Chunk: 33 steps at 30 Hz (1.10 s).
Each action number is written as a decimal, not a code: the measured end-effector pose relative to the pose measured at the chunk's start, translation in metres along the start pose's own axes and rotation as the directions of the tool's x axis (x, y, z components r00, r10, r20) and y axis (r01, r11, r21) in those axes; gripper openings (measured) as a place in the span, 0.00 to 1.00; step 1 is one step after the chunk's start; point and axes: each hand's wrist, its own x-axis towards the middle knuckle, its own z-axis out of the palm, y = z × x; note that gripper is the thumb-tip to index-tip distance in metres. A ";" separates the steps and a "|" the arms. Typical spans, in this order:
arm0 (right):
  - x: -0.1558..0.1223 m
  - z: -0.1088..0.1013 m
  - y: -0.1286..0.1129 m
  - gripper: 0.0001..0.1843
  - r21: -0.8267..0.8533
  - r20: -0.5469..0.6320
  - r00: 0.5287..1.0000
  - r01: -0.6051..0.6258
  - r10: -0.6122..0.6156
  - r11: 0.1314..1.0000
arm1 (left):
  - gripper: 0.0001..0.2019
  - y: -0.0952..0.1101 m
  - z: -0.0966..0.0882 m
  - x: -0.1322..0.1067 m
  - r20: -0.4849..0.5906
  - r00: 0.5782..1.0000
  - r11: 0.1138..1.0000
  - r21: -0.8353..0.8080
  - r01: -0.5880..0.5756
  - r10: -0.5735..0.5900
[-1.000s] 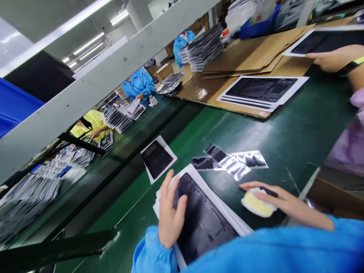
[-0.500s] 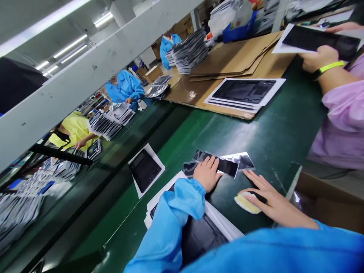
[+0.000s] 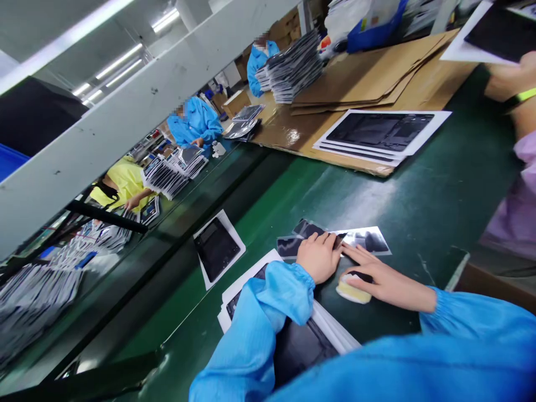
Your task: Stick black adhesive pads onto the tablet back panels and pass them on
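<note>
Workshop interior, tilted view: ceiling tube lights [image 3: 166,20], upper left; pale metal beam [image 3: 154,89], running diagonally below them. Green work surface [image 3: 419,223], glossy, pale reflection near the middle.

Film strips [image 3: 368,240], several: dark, clear-edged, shiny, overlapping, lying on the green surface ahead of the wearer; partly covered by the hands.

Left hand [image 3: 319,258], bare: palm down over the film strips, fingers close together and pointing forward; cannot tell whether the fingertips pinch a strip. Blue sleeve [image 3: 255,318] crosses the panel stack below.

Right hand [image 3: 374,276], bare: thumb and folded fingers gripping a pad; forefinger stretched out to the film strips, its tip just beside the left hand's fingers. Pad [image 3: 354,289]: yellow and white, black on top, below the strips.

Panel stack [image 3: 301,343]: black panels with white sheets, nearest the wearer, partly hidden by the sleeve. Single black panel [image 3: 215,248] on a white sheet, left of the strips.

Cardboard sheets [image 3: 368,72], flat, upper right; second panel stack [image 3: 379,131] on their near edge.

Co-workers: one in pink [image 3: 513,206], right edge, a hand at a black panel on white backing [image 3: 500,33]; one in yellow [image 3: 129,181] and two in blue, background left and centre.
</note>
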 end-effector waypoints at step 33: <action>0.009 0.025 -0.100 0.14 0.348 -0.008 0.995 0.097 -0.100 0.933 | 0.12 -0.046 -0.038 -0.170 -0.436 0.827 0.906 -0.379 0.189 -0.355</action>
